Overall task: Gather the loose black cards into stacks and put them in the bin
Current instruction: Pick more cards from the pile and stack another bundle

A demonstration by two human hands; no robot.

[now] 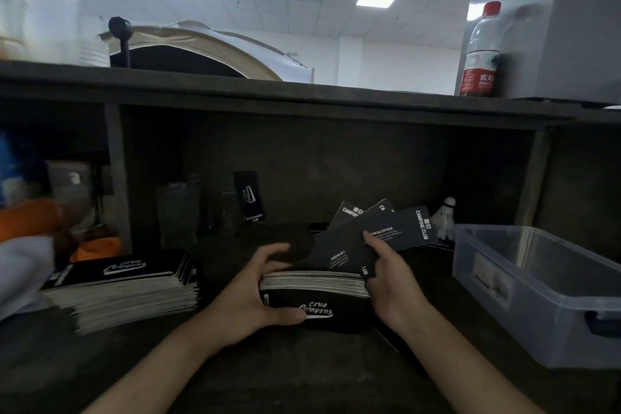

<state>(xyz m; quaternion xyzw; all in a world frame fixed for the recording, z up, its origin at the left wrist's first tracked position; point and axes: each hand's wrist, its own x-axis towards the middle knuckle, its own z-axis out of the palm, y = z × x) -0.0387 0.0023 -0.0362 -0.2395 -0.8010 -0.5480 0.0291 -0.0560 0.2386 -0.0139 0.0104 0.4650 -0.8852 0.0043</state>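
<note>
A thick stack of black cards (pixel 316 296) is tilted up at the middle of the dark counter, its white edges facing me. My left hand (pixel 255 292) grips its left end, thumb on the printed front. My right hand (pixel 389 286) holds the right end and pinches several loose black cards (pixel 373 239) fanned out above the stack. A second, uneven pile of black cards (pixel 124 292) lies to the left. One more black card (pixel 249 197) leans upright at the back. The clear plastic bin (pixel 537 292) stands at the right.
A dark shelf (pixel 302 94) overhangs the counter. On it stand a water bottle (pixel 480 50) and a grey box (pixel 571 27). A shuttlecock (pixel 443 218) sits behind the bin. Glass tumblers (pixel 178 212) stand at the back left. Orange and white cloth (pixel 30 245) lies at far left.
</note>
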